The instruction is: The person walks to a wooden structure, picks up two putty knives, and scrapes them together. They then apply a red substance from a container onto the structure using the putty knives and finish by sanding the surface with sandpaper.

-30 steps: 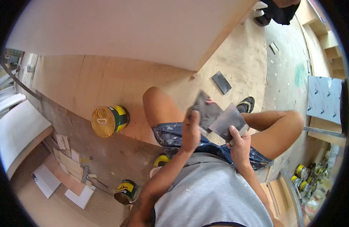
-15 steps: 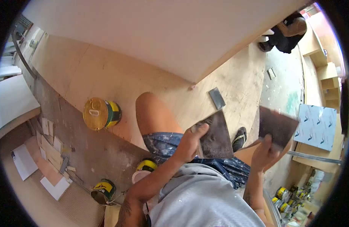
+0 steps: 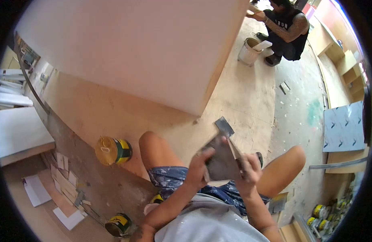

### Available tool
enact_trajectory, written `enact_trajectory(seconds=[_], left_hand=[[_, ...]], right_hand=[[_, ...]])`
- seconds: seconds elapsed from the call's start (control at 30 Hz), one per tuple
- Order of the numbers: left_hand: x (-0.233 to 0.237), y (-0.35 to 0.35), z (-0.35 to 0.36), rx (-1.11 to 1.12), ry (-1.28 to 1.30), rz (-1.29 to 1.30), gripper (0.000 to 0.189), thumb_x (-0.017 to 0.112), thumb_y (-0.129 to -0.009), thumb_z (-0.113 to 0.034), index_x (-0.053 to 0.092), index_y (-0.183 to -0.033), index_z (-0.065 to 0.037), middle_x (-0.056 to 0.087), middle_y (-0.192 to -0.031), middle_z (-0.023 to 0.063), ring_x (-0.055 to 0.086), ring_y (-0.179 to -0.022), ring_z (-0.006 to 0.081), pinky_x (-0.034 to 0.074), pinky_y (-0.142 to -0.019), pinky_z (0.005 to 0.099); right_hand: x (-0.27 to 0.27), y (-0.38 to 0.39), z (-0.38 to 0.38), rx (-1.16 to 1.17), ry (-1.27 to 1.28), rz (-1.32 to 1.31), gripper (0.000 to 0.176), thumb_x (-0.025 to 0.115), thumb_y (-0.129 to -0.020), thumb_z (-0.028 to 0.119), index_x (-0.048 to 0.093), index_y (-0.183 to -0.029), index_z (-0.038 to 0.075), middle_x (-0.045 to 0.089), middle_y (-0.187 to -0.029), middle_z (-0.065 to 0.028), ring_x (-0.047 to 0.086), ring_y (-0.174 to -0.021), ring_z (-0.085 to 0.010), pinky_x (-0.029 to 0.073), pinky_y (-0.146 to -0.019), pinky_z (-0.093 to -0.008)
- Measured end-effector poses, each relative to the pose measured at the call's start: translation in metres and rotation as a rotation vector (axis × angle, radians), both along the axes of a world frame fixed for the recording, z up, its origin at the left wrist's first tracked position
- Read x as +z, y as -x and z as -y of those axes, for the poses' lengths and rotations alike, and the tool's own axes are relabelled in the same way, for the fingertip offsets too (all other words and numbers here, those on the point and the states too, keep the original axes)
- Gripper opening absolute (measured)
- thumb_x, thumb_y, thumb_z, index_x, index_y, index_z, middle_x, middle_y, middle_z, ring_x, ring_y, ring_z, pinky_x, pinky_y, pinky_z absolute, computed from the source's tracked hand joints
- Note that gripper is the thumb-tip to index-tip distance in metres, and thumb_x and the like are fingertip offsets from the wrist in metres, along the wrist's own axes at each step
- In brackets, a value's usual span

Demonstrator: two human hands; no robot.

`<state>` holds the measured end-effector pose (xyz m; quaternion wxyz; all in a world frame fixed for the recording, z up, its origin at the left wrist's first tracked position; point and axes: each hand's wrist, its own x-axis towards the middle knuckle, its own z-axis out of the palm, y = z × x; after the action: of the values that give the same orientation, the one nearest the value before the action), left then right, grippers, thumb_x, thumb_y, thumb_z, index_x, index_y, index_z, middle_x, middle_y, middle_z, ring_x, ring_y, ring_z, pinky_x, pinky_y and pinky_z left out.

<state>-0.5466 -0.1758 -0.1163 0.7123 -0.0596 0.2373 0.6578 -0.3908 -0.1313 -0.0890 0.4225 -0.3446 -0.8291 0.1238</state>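
Note:
My left hand (image 3: 199, 167) is closed on the edge of a dark brown, flat square sheet (image 3: 223, 162), held over my lap with its face towards me. My right hand (image 3: 249, 172) grips a second dark sheet (image 3: 236, 150), turned nearly edge-on and blurred by motion. The two sheets overlap in this view, the right one along the far right side of the left one. Just beyond them, a small dark grey rectangular piece (image 3: 224, 125) lies on the plywood floor sheet (image 3: 165, 117).
A large white panel (image 3: 133, 48) rises in front of me. A yellow-lidded can (image 3: 107, 150) stands left of my knee. Another person (image 3: 288, 34) squats at the far right beside a white bucket (image 3: 248, 54). Board offcuts (image 3: 63, 179) lie at left, several cans (image 3: 321, 211) at lower right.
My right hand has moved left, bringing its sheet from apart on the right up against the left one and turning it edge-on. The view has shifted, showing more of the other person and the bucket.

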Motion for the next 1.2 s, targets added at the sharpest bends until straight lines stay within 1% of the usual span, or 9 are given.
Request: enact_trajectory(seconds=[0.27, 0.33, 0.4, 0.43, 0.57, 0.73, 0.87, 1.07, 1.2], left_hand=[[0.020, -0.008, -0.005, -0.198, -0.197, -0.449, 0.037, 0.059, -0.095, -0.017, 0.053, -0.125, 0.004, 0.063, -0.113, 0.0072, 0.064, -0.094, 0.0140, 0.053, -0.085, 0.0299], [0.022, 0.000, -0.016, -0.071, -0.113, -0.048, 0.039, 0.058, -0.095, -0.019, 0.053, -0.127, 0.003, 0.063, -0.113, 0.0070, 0.064, -0.093, 0.0142, 0.053, -0.085, 0.0300], [0.018, -0.012, -0.025, -0.067, -0.095, -0.037, 0.041, 0.058, -0.096, -0.021, 0.051, -0.129, 0.002, 0.063, -0.113, 0.0068, 0.064, -0.094, 0.0153, 0.052, -0.085, 0.0291], [0.008, -0.023, -0.026, -0.060, -0.134, -0.180, 0.040, 0.058, -0.096, -0.021, 0.053, -0.127, 0.003, 0.063, -0.113, 0.0067, 0.063, -0.095, 0.0144, 0.052, -0.086, 0.0286], [0.013, -0.034, -0.009, -0.232, -0.233, -0.676, 0.033, 0.057, -0.097, -0.020, 0.060, -0.118, 0.005, 0.063, -0.113, 0.0066, 0.060, -0.098, 0.0109, 0.050, -0.086, 0.0272], [0.029, -0.038, -0.020, -0.011, -0.094, -0.191, 0.032, 0.057, -0.096, -0.018, 0.060, -0.115, 0.007, 0.064, -0.111, 0.0067, 0.061, -0.096, 0.0115, 0.050, -0.086, 0.0265], [0.013, -0.052, -0.030, -0.053, -0.142, -0.584, 0.031, 0.057, -0.096, -0.018, 0.061, -0.114, 0.007, 0.064, -0.108, 0.0060, 0.061, -0.091, 0.0105, 0.049, -0.084, 0.0252], [-0.023, -0.055, -0.044, -0.634, -0.330, 0.538, 0.034, 0.047, -0.101, -0.030, 0.058, -0.113, 0.000, 0.067, -0.077, 0.0069, 0.066, -0.058, 0.0142, 0.055, -0.051, 0.0260], [0.042, -0.099, -0.064, -0.541, 0.093, -0.133, 0.034, 0.054, -0.098, -0.035, 0.064, -0.101, -0.002, 0.067, -0.074, 0.0025, 0.059, -0.051, 0.0092, 0.047, -0.047, 0.0221]], right_hand=[[-0.036, -0.026, -0.029, -0.132, 1.187, -0.816, 0.031, 0.054, -0.095, 0.028, 0.062, -0.103, 0.000, 0.065, -0.082, -0.0075, 0.056, -0.058, -0.0113, 0.045, -0.048, -0.0262], [-0.031, -0.060, -0.027, 0.611, 1.772, -1.523, 0.031, 0.056, -0.091, 0.019, 0.057, -0.113, -0.003, 0.067, -0.080, -0.0080, 0.050, -0.041, -0.0069, 0.043, -0.039, -0.0186], [-0.024, -0.056, -0.014, 0.912, 1.812, -1.615, 0.037, 0.054, -0.090, 0.017, 0.054, -0.121, -0.004, 0.067, -0.078, -0.0078, 0.047, -0.038, -0.0051, 0.040, -0.034, -0.0173], [0.005, -0.027, -0.016, -0.187, 1.826, -1.386, 0.045, 0.053, -0.089, 0.015, 0.048, -0.129, -0.005, 0.065, -0.074, -0.0077, 0.042, -0.035, -0.0046, 0.037, -0.031, -0.0176], [-0.021, -0.027, -0.036, 0.148, 1.823, -1.464, 0.023, 0.057, -0.092, 0.020, 0.063, -0.084, -0.002, 0.059, -0.060, -0.0052, 0.042, -0.036, -0.0090, 0.043, -0.038, -0.0232], [-0.028, -0.037, -0.013, -0.605, 0.465, -0.516, 0.027, 0.060, -0.093, 0.022, 0.064, -0.081, -0.002, 0.059, -0.062, -0.0045, 0.056, -0.053, -0.0153, 0.045, -0.052, -0.0279], [-0.016, -0.059, -0.021, -0.048, 0.544, 0.317, 0.034, 0.066, -0.077, 0.000, 0.062, -0.111, -0.006, 0.067, -0.099, -0.0121, 0.066, -0.089, -0.0234, 0.050, -0.077, -0.0313], [-0.041, -0.099, -0.057, 0.353, 1.122, -1.617, 0.020, 0.061, -0.094, 0.026, 0.062, -0.096, 0.006, 0.063, -0.067, -0.0060, 0.057, -0.055, -0.0097, 0.044, -0.044, -0.0265], [-0.050, -0.088, -0.054, -0.005, 0.971, -1.170, 0.012, 0.058, -0.093, 0.022, 0.060, -0.093, 0.010, 0.056, -0.070, 0.0008, 0.051, -0.058, -0.0085, 0.042, -0.050, -0.0221]])
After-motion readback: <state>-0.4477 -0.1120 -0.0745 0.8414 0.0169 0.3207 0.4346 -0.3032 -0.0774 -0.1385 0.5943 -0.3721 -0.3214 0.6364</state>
